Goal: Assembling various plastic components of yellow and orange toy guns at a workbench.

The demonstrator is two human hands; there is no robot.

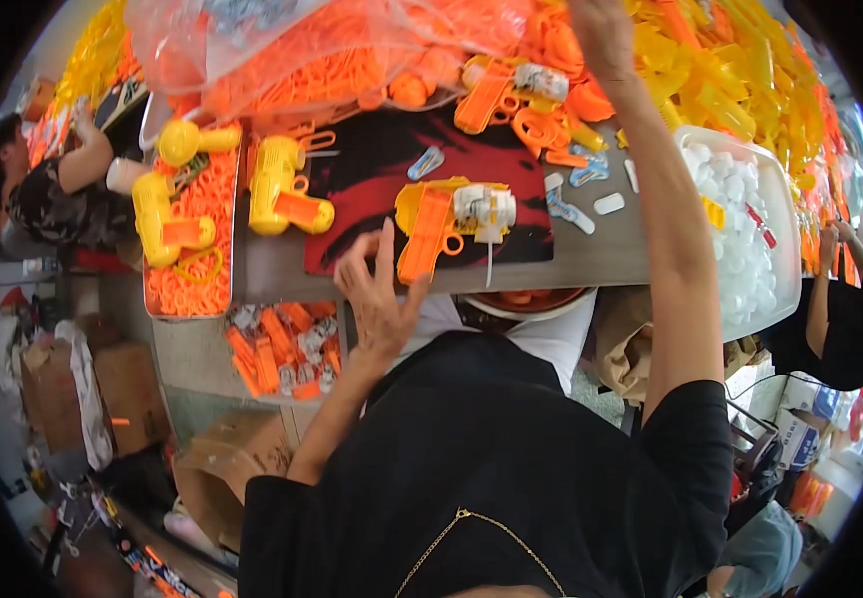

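In front of me a half-assembled toy gun [427,231] lies on a black and red mat [351,189]. Its shell is yellow, with an orange grip, a clear and white mechanism and a pale strip hanging down. My left hand [379,299] is beside the orange grip at the table's front edge, fingers apart, its thumb close to the grip's lower end. My right hand [603,40] stretches far forward to the heap of orange and yellow parts; the picture's top edge cuts off its fingers. A small blue-grey plastic piece [426,162] rests above the toy gun.
Yellow toy guns [287,189] stand at the left, near a tray [238,289] of small orange rings. Another partly built piece [486,100] lies behind the mat. A clear bin [785,289] of white parts is at the right. Orange parts [277,344] sit below the table; co-workers flank both sides.
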